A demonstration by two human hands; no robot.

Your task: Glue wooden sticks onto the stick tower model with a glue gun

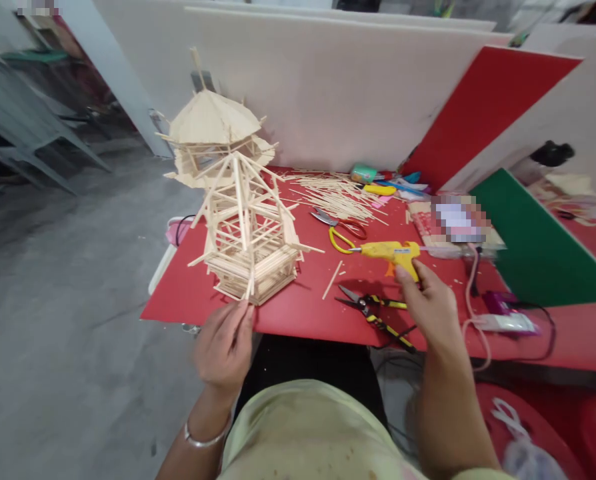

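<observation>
My left hand [224, 343] pinches a thin wooden stick [249, 289] against the near corner of an open-framed pavilion model [251, 233] made of sticks. The stick's lower end is hidden by my fingers. My right hand [431, 303] is wrapped round the handle of a yellow glue gun [391, 251], its nozzle pointing left toward the model but apart from it. Behind the frame rises a second pavilion model [215, 120] with a covered, sloping roof. Black-and-yellow cutters [375, 313] lie with jaws apart just left of my right hand.
Loose sticks [341, 197] are heaped at the back of the red table [178, 297]. Scissors with red and yellow handles [345, 230] lie before them. A green board [543, 247], a pink cable [471, 293] and a power strip [505, 324] are on the right.
</observation>
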